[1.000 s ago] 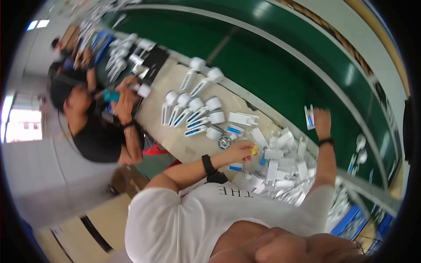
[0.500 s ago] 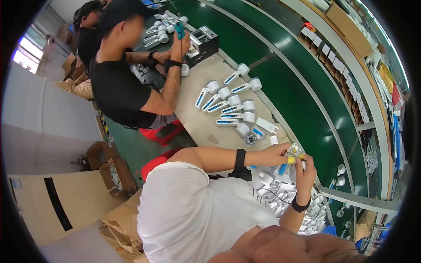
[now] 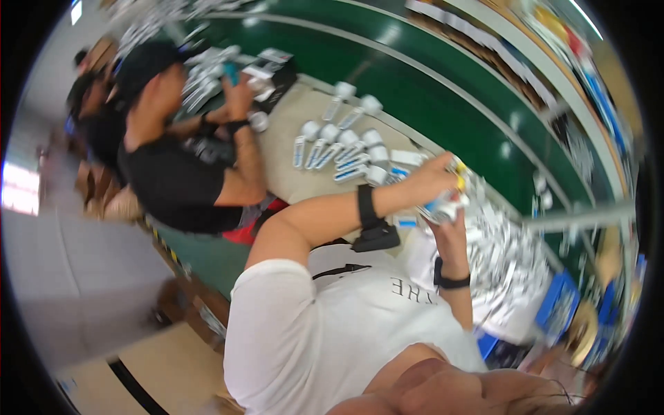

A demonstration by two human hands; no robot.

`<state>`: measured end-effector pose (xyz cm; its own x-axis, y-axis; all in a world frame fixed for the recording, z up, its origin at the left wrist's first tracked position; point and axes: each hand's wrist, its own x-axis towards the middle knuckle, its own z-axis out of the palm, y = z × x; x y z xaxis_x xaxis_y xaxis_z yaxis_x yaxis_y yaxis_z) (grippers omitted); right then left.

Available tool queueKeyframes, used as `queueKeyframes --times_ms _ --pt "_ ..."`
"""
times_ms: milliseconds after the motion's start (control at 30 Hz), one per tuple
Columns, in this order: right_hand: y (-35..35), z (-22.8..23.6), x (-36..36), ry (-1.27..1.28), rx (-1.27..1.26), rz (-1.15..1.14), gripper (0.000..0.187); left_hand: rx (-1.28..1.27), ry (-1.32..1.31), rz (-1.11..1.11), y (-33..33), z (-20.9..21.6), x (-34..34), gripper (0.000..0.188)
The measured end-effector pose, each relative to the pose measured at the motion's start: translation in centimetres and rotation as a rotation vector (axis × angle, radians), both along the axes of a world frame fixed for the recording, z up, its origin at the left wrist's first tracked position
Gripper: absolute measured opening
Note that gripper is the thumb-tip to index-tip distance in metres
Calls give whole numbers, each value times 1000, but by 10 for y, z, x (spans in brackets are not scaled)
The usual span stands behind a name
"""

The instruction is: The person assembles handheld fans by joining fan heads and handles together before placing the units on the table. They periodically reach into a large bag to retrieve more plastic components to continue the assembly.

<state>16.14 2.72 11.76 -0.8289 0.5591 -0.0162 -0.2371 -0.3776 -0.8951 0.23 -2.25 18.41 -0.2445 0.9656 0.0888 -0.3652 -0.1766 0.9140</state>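
Observation:
My left hand (image 3: 434,181) is closed on a white plastic piece with a blue part (image 3: 443,206), with yellow covers on its fingertips. Below it my right hand (image 3: 452,234) grips the same piece from the near side. Motion blur hides the piece's detail and exact finger placement. To the left of my hands, several white devices with round heads and blue-striped handles (image 3: 324,153) lie in a cluster on the pale tabletop (image 3: 280,169). A large heap of white plastic parts (image 3: 501,266) lies to the right of my right hand.
A co-worker in black (image 3: 181,155) sits at the left, holding a teal tool (image 3: 230,72) beside a black box-shaped fixture (image 3: 275,75). A green conveyor belt (image 3: 429,86) runs behind the table. Blue bins (image 3: 559,304) stand at the right, near a metal rail (image 3: 581,217).
The view has swung, bringing more of the white heap and blue bins into sight. My hands appear higher in the picture, and the left has turned over the piece, its back now showing.

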Motion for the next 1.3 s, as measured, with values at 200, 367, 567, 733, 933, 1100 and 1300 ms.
queueKeyframes --times_ms 200,367,567,733,933,1100,1300 --pt "35 58 20 -7 338 -205 73 -281 -38 -192 -28 26 -20 27" --pt "49 72 33 -37 879 -197 75 -344 -128 -278 -28 12 3 20" --pt "54 66 37 -136 1032 -219 67 -363 -16 -240 -26 6 9 21" --pt "58 84 40 -165 1457 -198 64 -334 199 -154 -25 2 10 23" --pt "63 121 37 -255 1145 1 55 -136 934 -85 -19 -1 14 32" --pt "81 124 23 -403 1131 279 47 -159 964 -186 -11 -15 21 33" --pt "100 109 11 -415 1057 398 47 -264 811 -216 -8 -30 19 33"
